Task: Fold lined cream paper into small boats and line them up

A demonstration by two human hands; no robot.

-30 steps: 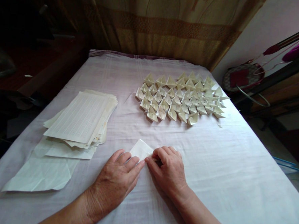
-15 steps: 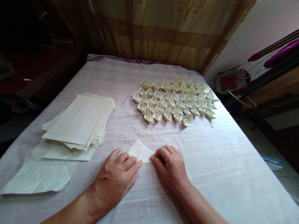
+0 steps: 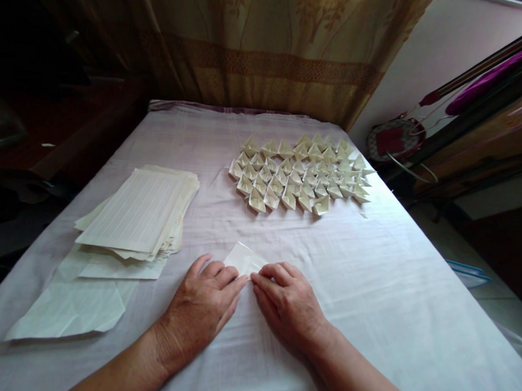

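Observation:
A small folded white paper (image 3: pixel 242 257) lies on the cloth-covered table (image 3: pixel 397 286) right in front of me. My left hand (image 3: pixel 201 310) rests flat on the paper's near left part, its fingers stretched out and pressing down. My right hand (image 3: pixel 287 306) has its fingers bent over the paper's right edge, with the fingertips pressed on the fold. The two index fingertips nearly touch. Most of the paper is hidden under the hands; only its far corner shows.
Several small folded paper boats (image 3: pixel 297 175) sit in rows at the table's far middle-right. A stack of lined sheets (image 3: pixel 138 211) lies to the left, over a larger crumpled sheet (image 3: pixel 72 311). A curtain hangs behind, with dark furniture on the left and a rack on the right.
My right hand has slid left along the paper until its fingertips meet the left hand's. The view has tilted and drifted, so the boats appear farther away.

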